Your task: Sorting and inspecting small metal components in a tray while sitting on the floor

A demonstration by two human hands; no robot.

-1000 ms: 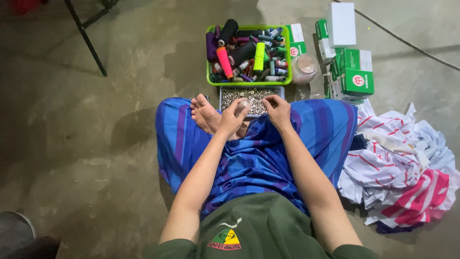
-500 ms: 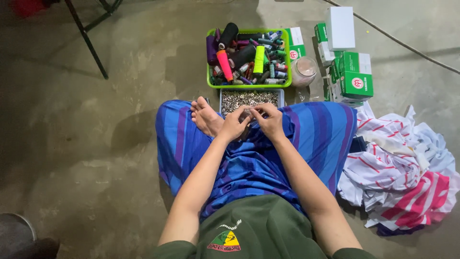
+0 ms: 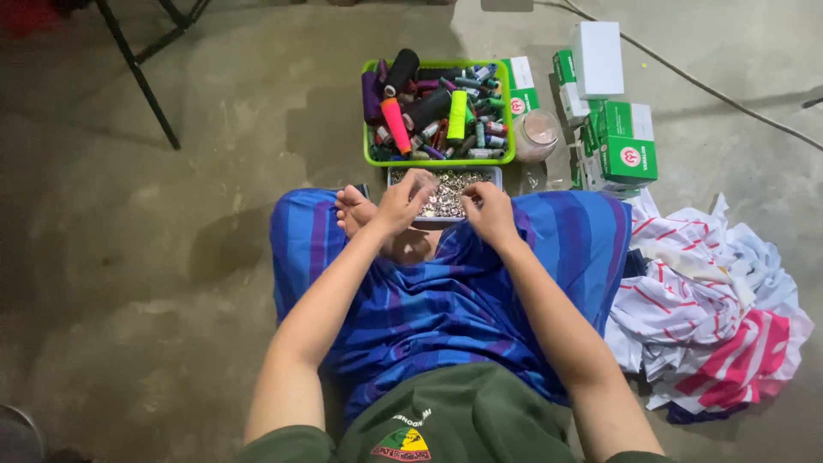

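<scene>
I sit cross-legged on a concrete floor in a blue striped wrap (image 3: 446,300). A small grey tray (image 3: 446,190) of several tiny silver metal pieces lies in front of my legs. My left hand (image 3: 405,199) hangs over the tray's left side with its fingers bent down into the pieces. At the tray's near right corner my right hand (image 3: 489,210) has its fingers curled. Whether either hand holds a piece is too small to tell. My bare foot (image 3: 353,210) lies just left of my left hand.
Beyond the tray stands a green basket (image 3: 370,159) full of thread spools in several colours. A clear plastic jar (image 3: 537,135) and green and white boxes (image 3: 621,141) stand to its right. Striped white, red and pink cloth (image 3: 711,317) is piled at my right. Black stand legs (image 3: 137,73) are at far left.
Half a second ago my hands met over my lap by the tray. Now they are apart, and my left hand has reached forward over the metal pieces.
</scene>
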